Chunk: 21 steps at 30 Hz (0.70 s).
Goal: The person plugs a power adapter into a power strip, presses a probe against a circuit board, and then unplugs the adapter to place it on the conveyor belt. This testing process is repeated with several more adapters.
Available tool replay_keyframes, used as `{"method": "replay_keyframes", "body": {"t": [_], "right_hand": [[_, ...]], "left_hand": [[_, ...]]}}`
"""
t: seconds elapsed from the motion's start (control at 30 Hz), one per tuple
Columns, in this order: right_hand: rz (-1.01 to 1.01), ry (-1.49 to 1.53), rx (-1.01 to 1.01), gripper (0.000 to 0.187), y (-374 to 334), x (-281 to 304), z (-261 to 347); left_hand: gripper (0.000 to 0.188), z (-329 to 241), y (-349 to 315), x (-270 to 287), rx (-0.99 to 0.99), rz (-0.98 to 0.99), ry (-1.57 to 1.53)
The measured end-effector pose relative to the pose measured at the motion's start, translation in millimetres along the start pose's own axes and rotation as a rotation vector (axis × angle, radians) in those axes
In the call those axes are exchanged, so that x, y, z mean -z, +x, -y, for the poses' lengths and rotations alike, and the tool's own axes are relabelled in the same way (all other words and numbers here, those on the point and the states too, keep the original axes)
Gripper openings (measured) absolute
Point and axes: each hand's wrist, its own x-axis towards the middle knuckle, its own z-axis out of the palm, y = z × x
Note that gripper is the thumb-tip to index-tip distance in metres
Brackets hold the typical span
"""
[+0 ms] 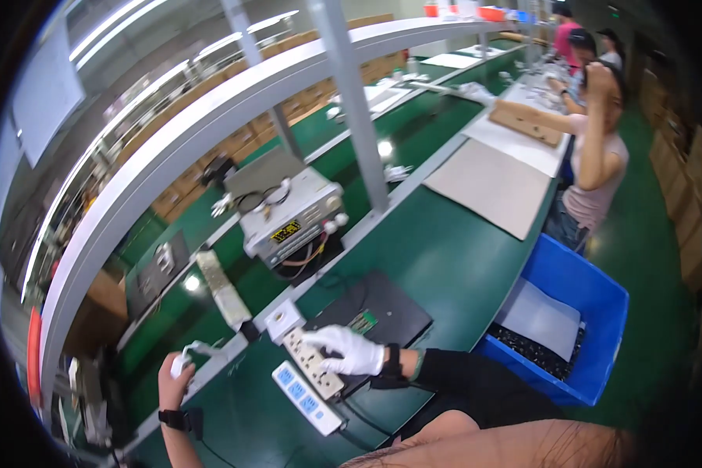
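Note:
My bare left hand (175, 384) is closed around a small white plug-like piece (181, 363) with a white cable, at the left by the bench's edge rail. My right hand (349, 351), in a white glove, reaches over a beige power strip (323, 378); its fingers and thumb are apart, and I see nothing held between them. Beside that strip lies a white power strip with blue sockets (306, 399). A white square socket box (284, 320) sits at the beige strip's far end. Just beyond the glove, a small green circuit board (363, 321) rests on a black mat (398, 306).
A bench instrument with a lit display (292, 222) stands behind the rail. A blue bin (600, 312) holding small black parts and a pale sheet is at the right. Grey board (491, 187) lies farther along the green bench (398, 242). A person (597, 156) sits there, others beyond.

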Motion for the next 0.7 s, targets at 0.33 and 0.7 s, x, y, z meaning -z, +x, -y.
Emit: {"method": "replay_keyframes", "body": {"t": [0.33, 0.7], "right_hand": [[0.078, 0.213, 0.223, 0.095, -9.9, -10.4, 26.1], [0.380, 0.952, -0.218, 0.065, -14.2, -21.1, 7.3]], "left_hand": [[0.076, -59.4, -62.1, -92.5, -0.385, 0.441, -0.504], [0.063, -47.9, -30.2, -132.0, -0.160, 0.297, -0.681]]}}
